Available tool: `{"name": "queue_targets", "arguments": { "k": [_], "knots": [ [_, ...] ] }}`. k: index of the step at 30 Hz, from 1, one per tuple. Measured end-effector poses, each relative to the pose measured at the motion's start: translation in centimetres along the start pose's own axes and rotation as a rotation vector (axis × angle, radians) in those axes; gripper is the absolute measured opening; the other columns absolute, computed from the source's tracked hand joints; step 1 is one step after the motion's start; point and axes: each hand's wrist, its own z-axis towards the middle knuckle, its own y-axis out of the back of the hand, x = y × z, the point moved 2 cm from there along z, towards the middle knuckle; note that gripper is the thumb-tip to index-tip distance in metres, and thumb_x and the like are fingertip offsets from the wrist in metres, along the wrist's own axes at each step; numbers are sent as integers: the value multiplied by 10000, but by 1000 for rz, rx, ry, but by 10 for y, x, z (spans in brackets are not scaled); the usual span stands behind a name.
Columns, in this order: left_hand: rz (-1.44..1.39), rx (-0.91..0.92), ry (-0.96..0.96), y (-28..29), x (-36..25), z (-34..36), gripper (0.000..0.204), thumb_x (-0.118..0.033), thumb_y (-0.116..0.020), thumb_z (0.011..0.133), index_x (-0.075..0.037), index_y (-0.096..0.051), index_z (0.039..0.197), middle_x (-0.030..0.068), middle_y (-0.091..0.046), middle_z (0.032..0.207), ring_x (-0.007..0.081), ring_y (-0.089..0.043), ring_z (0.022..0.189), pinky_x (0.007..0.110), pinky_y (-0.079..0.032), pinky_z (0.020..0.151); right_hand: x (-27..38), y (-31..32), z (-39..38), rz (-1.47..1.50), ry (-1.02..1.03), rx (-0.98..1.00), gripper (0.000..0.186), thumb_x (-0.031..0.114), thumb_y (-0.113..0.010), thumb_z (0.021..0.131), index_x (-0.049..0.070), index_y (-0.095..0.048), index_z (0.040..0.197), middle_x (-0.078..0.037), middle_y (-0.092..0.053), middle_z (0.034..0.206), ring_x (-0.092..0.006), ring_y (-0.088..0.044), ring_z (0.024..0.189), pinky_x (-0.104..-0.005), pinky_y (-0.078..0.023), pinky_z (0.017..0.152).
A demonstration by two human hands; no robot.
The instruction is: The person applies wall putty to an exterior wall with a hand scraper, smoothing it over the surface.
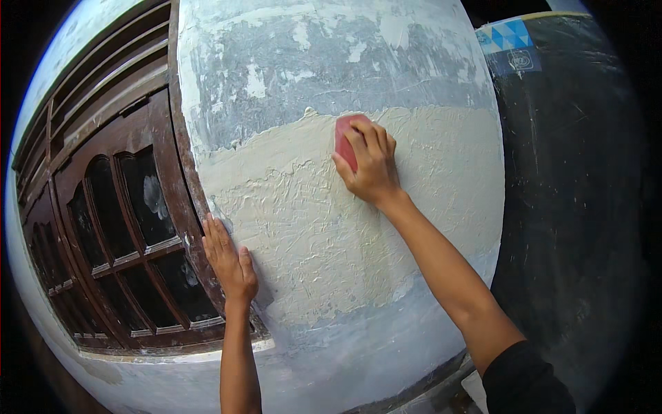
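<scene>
My right hand (372,162) presses a flat, pinkish-red piece (346,141) with angled corners against the wall. Fingers and thumb grip its right side, and its exact kind cannot be told. Under it spreads a broad band of cream filler (303,228), rough and ridged, its ragged upper edge just above the hand. My left hand (231,262) lies flat on the wall's left edge by the window frame, fingers stretched out and holding nothing.
A dark brown wooden window (127,228) with glass panes fills the left side. Patchy grey and white wall (331,62) shows above the filler, with bluish-white wall (345,359) below. A dark panel (565,207) bearing a blue-and-white sticker (509,38) stands at the right.
</scene>
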Motion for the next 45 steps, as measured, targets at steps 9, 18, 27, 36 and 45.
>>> {"name": "queue_targets", "arguments": {
  "k": [9, 18, 27, 36, 45],
  "knots": [
    [7, -18, -9, 3, 2, 0, 697, -317, -372, 1043, 41, -226, 1623, 232, -226, 1698, 379, -161, 1593, 511, -74, 1277, 15, 10, -44, 34, 22, 35, 604, 297, -782, 830, 59, -566, 1342, -149, -538, 1356, -353, -473, 1300, -532, -342, 1027],
    [-22, -4, 5, 6, 5, -1, 692, -301, -398, 1030, 32, -254, 1619, 238, -236, 1695, 394, -171, 1589, 526, -87, 1273, 25, -5, -33, -24, -2, 58, 571, 303, -760, 855, 48, -559, 1323, -152, -535, 1351, -344, -470, 1298, -531, -346, 1025],
    [-22, -9, -1, 0, 2, 0, 696, -300, -397, 1031, 31, -243, 1623, 231, -234, 1698, 386, -171, 1590, 526, -88, 1273, 18, -3, 3, -13, -10, -4, 520, 254, -788, 831, 68, -594, 1277, -141, -558, 1333, -357, -503, 1249, -509, -360, 1041],
    [-18, -10, 2, 3, 4, -1, 691, -306, -395, 1036, 26, -248, 1624, 229, -239, 1696, 386, -172, 1589, 519, -90, 1274, 17, 5, -36, 42, 81, 44, 556, 309, -784, 840, 65, -579, 1296, -145, -543, 1340, -348, -480, 1296, -517, -350, 1039],
    [-9, -14, 8, 5, 3, -3, 691, -295, -398, 1032, 22, -243, 1627, 226, -237, 1698, 385, -167, 1591, 520, -90, 1274, -2, 15, -56, 24, 120, 109, 559, 284, -793, 828, 55, -583, 1292, -146, -555, 1328, -354, -493, 1285, -517, -347, 1052]
  ]
}}
